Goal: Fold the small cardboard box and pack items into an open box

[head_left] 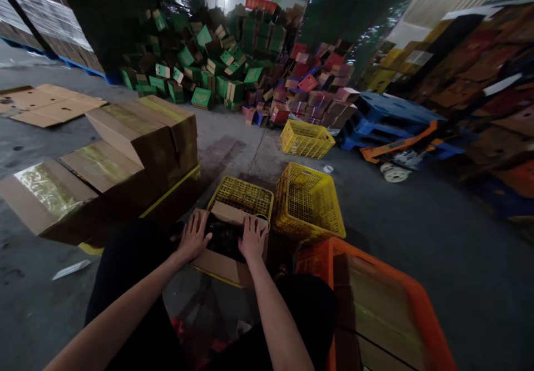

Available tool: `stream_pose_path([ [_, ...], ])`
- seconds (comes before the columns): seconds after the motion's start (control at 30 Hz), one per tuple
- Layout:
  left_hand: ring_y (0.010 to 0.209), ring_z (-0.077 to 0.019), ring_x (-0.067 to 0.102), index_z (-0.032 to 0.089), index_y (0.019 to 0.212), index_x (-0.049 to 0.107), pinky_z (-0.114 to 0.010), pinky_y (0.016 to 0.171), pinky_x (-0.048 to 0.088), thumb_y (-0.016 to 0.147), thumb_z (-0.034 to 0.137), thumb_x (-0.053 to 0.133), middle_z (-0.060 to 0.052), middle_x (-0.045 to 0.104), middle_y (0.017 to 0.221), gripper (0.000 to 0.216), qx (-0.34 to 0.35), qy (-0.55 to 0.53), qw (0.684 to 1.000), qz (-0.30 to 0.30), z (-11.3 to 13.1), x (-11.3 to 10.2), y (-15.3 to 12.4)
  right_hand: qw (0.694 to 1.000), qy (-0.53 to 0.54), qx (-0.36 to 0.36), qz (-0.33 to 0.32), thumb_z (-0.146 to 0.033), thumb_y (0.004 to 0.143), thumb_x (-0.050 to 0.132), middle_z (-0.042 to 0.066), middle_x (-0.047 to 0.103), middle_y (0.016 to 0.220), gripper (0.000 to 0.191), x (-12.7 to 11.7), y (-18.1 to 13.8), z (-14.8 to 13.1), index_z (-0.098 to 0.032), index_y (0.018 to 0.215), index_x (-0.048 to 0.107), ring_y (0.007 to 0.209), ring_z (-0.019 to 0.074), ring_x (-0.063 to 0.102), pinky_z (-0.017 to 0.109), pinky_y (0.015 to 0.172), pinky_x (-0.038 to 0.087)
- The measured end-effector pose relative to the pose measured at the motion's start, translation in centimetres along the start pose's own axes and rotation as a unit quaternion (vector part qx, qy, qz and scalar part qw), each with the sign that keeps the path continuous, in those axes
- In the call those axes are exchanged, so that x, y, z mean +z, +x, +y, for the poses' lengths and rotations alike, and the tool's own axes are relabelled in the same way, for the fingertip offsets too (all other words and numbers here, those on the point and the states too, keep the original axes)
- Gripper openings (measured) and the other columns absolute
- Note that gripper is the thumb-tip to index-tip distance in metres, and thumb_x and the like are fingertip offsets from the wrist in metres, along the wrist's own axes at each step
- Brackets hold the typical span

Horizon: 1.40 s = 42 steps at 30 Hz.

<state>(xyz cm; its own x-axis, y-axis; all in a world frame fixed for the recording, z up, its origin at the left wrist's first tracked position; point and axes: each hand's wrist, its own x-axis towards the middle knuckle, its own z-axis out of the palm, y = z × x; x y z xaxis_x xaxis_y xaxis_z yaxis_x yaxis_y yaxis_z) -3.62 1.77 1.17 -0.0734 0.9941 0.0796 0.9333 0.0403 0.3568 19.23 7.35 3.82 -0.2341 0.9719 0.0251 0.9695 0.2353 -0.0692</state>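
Between my knees stands an open cardboard box [225,265], its near and far flaps showing. Dark stuff, perhaps a black plastic lining [225,237], fills the inside; I cannot make out more. My left hand [194,236] lies on the left edge of the box with fingers spread. On the right edge rests my right hand [252,238], its fingers stretched forward over the cardboard. Neither hand grips anything that I can see. The box appears to sit on a yellow crate [242,190], whose grid shows just beyond it.
Taped cartons [142,120] are stacked at the left. Yellow baskets [334,215] [307,140] stand ahead to the right. An orange crate [334,265] holding cartons is by my right knee. Farther off are heaped green boxes [202,98], blue pallets [392,109] and an orange pallet jack [400,144].
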Motion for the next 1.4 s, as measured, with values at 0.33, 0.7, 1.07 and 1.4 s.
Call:
stream_pose_path([
  [0.33, 0.141, -0.0471, 0.029, 0.032, 0.156, 0.026, -0.073, 0.102, 0.034, 0.098, 0.033, 0.04, -0.01, 0.03, 0.162, 0.061, -0.028, 0.057, 0.998, -0.004, 3.9, -1.0, 1.5, 1.0, -0.003, 0.001, -0.001, -0.022, 0.087, 0.057, 0.018, 0.032, 0.159, 0.075, 0.3, 0.2, 0.0, -0.015, 0.155, 0.026, 0.147, 0.0368, 0.023, 0.065, 0.116, 0.004],
  [0.7, 0.137, -0.0469, 0.031, 0.038, 0.155, 0.028, -0.076, 0.096, 0.037, 0.095, 0.028, 0.042, -0.008, 0.036, 0.158, 0.062, -0.077, 0.061, 0.995, 0.0, 4.8, -0.9, 1.9, 0.999, 0.034, -0.029, -0.014, -0.001, 0.069, 0.052, 0.011, 0.009, 0.167, 0.101, -1.3, -0.1, 1.6, -0.012, 0.159, 0.008, 0.153, 0.0341, 0.004, 0.055, 0.12, 0.017],
  [1.07, 0.137, -0.0454, 0.031, 0.035, 0.155, 0.028, -0.07, 0.098, 0.039, 0.093, 0.027, 0.044, -0.009, 0.035, 0.159, 0.065, -0.069, 0.061, 0.996, -0.006, 4.6, -1.2, 1.4, 0.992, -0.078, -0.074, 0.072, -0.005, 0.091, 0.033, 0.015, 0.034, 0.159, 0.059, -3.7, -5.2, 10.1, -0.012, 0.15, 0.039, 0.153, 0.0321, 0.012, 0.067, 0.118, 0.012],
  [1.4, 0.141, -0.0407, 0.034, 0.027, 0.153, 0.037, -0.061, 0.11, 0.033, 0.09, 0.026, 0.048, -0.013, 0.04, 0.156, 0.064, -0.029, 0.052, 0.997, 0.043, 3.7, 0.0, 1.3, 0.994, 0.069, 0.026, 0.082, -0.034, 0.102, 0.037, 0.02, 0.026, 0.161, 0.058, 1.3, -6.0, 7.1, -0.013, 0.155, 0.029, 0.151, 0.0393, 0.013, 0.063, 0.116, 0.023],
])
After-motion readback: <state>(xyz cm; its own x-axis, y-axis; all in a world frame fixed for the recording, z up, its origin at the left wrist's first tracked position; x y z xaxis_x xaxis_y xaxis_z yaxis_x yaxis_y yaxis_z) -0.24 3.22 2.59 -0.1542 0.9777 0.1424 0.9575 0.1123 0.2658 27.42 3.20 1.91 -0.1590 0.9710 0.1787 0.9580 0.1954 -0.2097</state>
